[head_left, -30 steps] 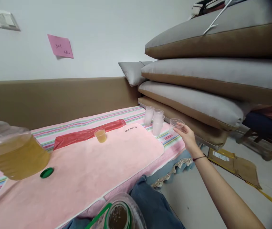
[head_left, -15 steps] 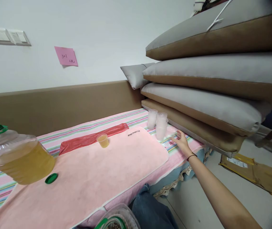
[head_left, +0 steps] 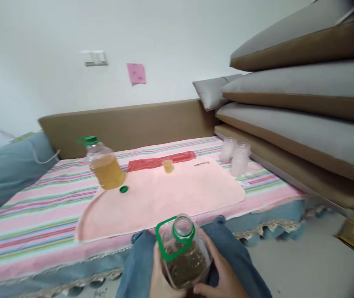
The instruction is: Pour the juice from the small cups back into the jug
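Between my knees I hold a clear plastic jug [head_left: 189,265] with a green handle ring and an uncapped neck; dark brown contents show inside. My left hand [head_left: 160,277] wraps its left side, and my right hand [head_left: 222,277] grips its right side and lower edge. On the bed in front stands a larger clear jug [head_left: 107,169] of yellow liquid with a green cap. A green cap [head_left: 123,189] lies loose beside it. Farther right is a small plastic cup [head_left: 167,166] of yellowish liquid.
Stacks of clear plastic cups [head_left: 240,160] stand at the right of the pink mat [head_left: 177,194]. A red plastic bag [head_left: 146,163] lies along the mat's back edge. Large grey cushions [head_left: 301,82] are piled at right. A blue pillow [head_left: 12,169] lies at left.
My right hand has left the spot by the cup stacks and is now on the jug in my lap. The view has swung left, showing both hands around the jug.
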### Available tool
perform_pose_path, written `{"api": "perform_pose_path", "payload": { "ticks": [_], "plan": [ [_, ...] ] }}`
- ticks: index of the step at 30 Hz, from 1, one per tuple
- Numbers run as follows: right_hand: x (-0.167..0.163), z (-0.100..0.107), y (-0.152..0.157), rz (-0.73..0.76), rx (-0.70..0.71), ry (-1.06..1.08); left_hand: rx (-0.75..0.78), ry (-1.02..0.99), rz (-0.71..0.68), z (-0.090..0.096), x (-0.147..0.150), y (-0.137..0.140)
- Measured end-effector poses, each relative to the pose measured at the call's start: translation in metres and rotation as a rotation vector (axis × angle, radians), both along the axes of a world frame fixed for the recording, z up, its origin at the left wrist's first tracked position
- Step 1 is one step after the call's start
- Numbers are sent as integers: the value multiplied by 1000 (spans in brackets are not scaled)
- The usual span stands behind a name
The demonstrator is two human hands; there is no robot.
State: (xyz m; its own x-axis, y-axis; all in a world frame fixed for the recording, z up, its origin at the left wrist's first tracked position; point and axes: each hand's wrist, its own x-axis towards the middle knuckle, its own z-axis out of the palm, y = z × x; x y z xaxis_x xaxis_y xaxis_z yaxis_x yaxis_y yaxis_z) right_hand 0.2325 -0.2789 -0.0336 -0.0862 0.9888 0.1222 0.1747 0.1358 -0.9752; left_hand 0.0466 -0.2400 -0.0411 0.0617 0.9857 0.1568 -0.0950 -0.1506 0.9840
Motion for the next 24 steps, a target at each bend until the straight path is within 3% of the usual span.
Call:
{"api": "perform_pose_path", "payload": {
  "ticks": [3, 6, 10, 13, 18, 24],
  "plan": [
    [-7, -6, 11, -47, 134, 30, 27, -63, -45, 9, -3, 9],
    [-16, 3, 21, -81, 185, 58, 54, -79, -98, 39, -14, 17],
    [-50, 44, 49, -135, 201, 116, 119, 14, -85, 93, -48, 36],
    [-91, 78, 87, -106, 218, 206, 141, 91, -53, 120, -89, 67],
    [-167, 107, 158, -58, 299, 330, 236, 216, 7, 130, -171, 137],
    [-243, 95, 215, -120, 299, 401, 191, 200, -47, 123, -241, 205]
  ]
}}
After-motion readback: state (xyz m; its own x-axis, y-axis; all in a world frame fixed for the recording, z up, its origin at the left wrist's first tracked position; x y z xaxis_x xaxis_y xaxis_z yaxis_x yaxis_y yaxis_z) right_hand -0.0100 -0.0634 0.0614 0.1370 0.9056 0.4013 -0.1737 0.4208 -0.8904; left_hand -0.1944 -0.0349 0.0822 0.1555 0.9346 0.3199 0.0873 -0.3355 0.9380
